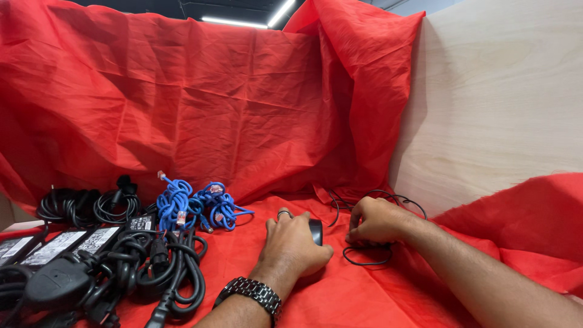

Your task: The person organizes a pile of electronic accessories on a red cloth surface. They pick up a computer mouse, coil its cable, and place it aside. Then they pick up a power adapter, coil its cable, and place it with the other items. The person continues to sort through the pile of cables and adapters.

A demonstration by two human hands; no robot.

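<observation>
Head view: my left hand (293, 243) cups the black mouse (315, 231); right hand (378, 222) fingers curl, seemingly pinching its thin cable (366, 262); I'd keep coils even.

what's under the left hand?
The left hand covers a black computer mouse on the red cloth; only its right edge shows. The rest is hidden. The thin black cable runs under the right hand.

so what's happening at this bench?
A person works over a red cloth. The left hand rests on a black mouse; the right hand gathers its thin black cable, part of which lies looped beside it. To the left lie coiled blue cables and black power adapters with cords, untouched.
</observation>
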